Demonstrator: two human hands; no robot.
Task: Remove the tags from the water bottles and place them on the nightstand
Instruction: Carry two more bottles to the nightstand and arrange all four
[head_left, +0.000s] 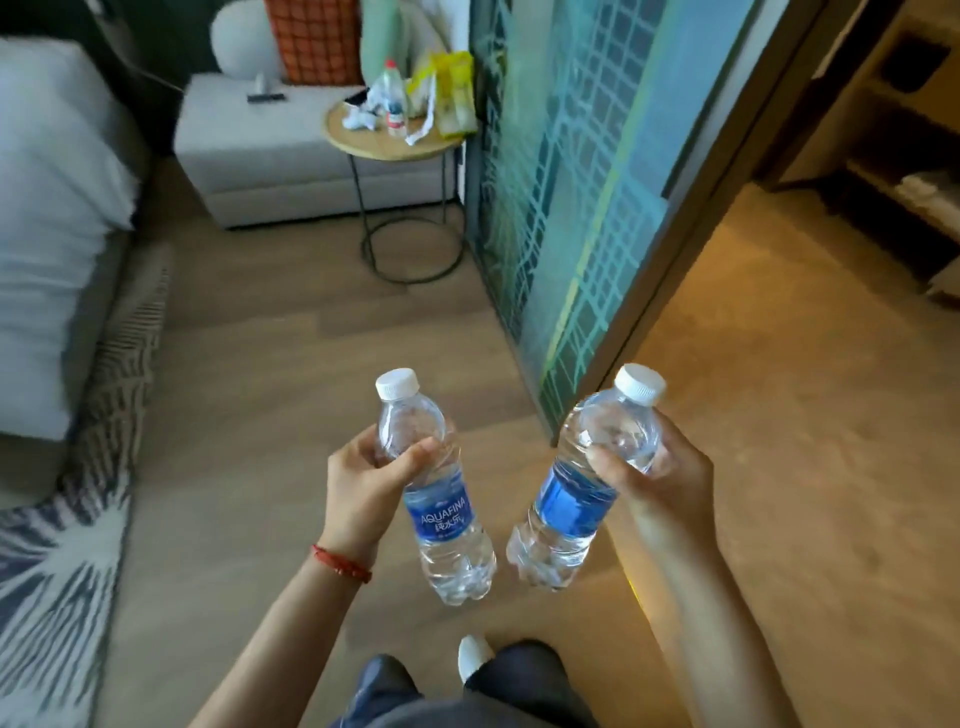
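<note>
My left hand (363, 483) grips a clear water bottle (441, 525) by its upper body; the bottle has a white cap and a blue Aquafina label. My right hand (654, 478) grips a second clear bottle (576, 504) the same way, tilted left at the base, its blue label facing me. Both bottles hang in the air above the wooden floor, their bases close together but apart. A red cord bracelet circles my left wrist. No nightstand can be picked out with certainty in this view.
A round wooden side table (384, 148) ahead carries a red-capped bottle (395, 104), crumpled paper and a yellow bag. A grey sofa (260, 156) stands behind it, a bed with white bedding (47, 197) at left, a patterned glass partition (561, 182) at right.
</note>
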